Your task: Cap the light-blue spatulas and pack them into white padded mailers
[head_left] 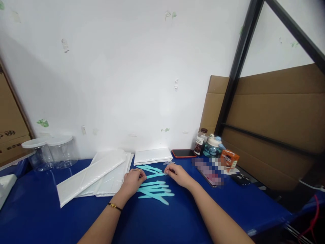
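Several light blue flat plastic sticks (155, 189) lie scattered on the blue table (157, 223) between my hands. My left hand (133, 181), with a ring and a thin bracelet at the wrist, rests knuckles-up at the left edge of the sticks, fingers curled onto one stick. My right hand (177, 174) sits at the upper right of the pile, its fingertips pinched together on the end of a stick. A small clear piece (169, 163) lies just beyond the right hand.
White plastic bags (93, 178) lie to the left, a neater white stack (152, 156) behind the sticks. Two clear lidded jars (50, 152) stand far left. A phone (183, 153), bottle (201, 140), blue jar (213, 146), orange carton (230, 159) and cardboard (274, 112) crowd the right.
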The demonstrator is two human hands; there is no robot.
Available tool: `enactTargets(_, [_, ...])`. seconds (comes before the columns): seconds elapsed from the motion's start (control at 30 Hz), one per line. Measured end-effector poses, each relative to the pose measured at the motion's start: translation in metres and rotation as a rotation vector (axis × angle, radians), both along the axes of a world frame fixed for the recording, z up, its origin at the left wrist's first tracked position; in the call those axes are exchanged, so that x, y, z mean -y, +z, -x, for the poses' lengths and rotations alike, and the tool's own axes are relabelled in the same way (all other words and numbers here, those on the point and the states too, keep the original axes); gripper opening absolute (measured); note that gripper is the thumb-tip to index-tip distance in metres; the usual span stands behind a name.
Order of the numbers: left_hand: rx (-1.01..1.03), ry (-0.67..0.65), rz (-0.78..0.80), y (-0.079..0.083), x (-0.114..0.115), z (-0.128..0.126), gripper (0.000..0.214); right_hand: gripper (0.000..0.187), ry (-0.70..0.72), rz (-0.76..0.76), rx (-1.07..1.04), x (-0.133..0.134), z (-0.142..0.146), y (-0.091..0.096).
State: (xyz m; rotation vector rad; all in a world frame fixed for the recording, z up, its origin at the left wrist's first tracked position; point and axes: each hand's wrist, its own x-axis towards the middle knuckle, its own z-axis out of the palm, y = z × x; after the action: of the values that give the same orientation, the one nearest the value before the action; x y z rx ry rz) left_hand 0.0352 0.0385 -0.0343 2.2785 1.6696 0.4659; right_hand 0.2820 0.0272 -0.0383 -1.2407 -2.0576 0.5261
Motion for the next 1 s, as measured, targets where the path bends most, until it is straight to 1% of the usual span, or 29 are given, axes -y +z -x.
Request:
enactTargets(0.07, [0.021, -0.027, 0.015, -0.001, 0.000, 0.000, 0.020, 0.017, 0.022, 0.088, -0.056, 0.002, 0.002, -0.001])
enactTargets(0.13, [0.033, -0.058, 0.034, -0.001, 0.001, -0.001, 0.020, 0.019, 0.079, 0.202, -0.111, 0.004, 0.004, -0.004])
enactTargets(0.2, [0.022, -0.086, 0.047, 0.000, 0.003, -0.002, 0.019, 0.021, 0.145, 0.282, -0.113, 0.005, 0.004, -0.006])
enactTargets(0.23, [0.013, -0.092, 0.044, 0.000, 0.004, -0.003, 0.020, 0.020, 0.159, 0.291, -0.088, 0.004, 0.003, -0.006])
enactTargets(0.3, [-0.002, -0.087, 0.006, -0.001, 0.006, -0.003, 0.024, 0.018, 0.127, 0.223, -0.008, 0.001, -0.003, -0.007])
enactTargets(0.37, [-0.022, -0.069, -0.058, -0.004, 0.007, -0.003, 0.034, 0.019, -0.005, 0.075, 0.061, -0.006, -0.011, -0.008])
enactTargets(0.43, [-0.062, -0.078, -0.091, -0.007, 0.008, -0.003, 0.042, 0.026, -0.174, -0.059, 0.122, -0.014, -0.020, -0.010])
enactTargets(0.5, [-0.102, -0.111, -0.083, -0.009, 0.009, -0.002, 0.044, 0.035, -0.265, -0.107, 0.206, -0.020, -0.026, -0.013])
enactTargets(0.53, [-0.112, -0.128, -0.079, -0.010, 0.009, -0.002, 0.044, 0.037, -0.275, -0.107, 0.253, -0.022, -0.028, -0.015])
enactTargets(0.6, [-0.107, -0.142, -0.103, -0.008, 0.011, -0.002, 0.042, 0.035, -0.260, -0.101, 0.332, -0.023, -0.027, -0.015])
enactTargets(0.7, [-0.084, -0.132, -0.153, -0.003, 0.013, -0.003, 0.035, 0.022, -0.252, -0.114, 0.365, -0.021, -0.024, -0.013])
enactTargets(0.77, [-0.077, -0.115, -0.134, -0.001, 0.012, -0.004, 0.027, 0.013, -0.249, -0.103, 0.344, -0.018, -0.022, -0.011])
enactTargets(0.87, [-0.061, -0.072, -0.067, -0.001, 0.009, -0.004, 0.017, 0.005, -0.211, -0.029, 0.283, -0.014, -0.022, -0.011])
enactTargets(1.0, [-0.008, -0.045, -0.004, -0.001, 0.005, -0.002, 0.017, 0.002, -0.097, 0.035, 0.180, -0.011, -0.019, -0.017])
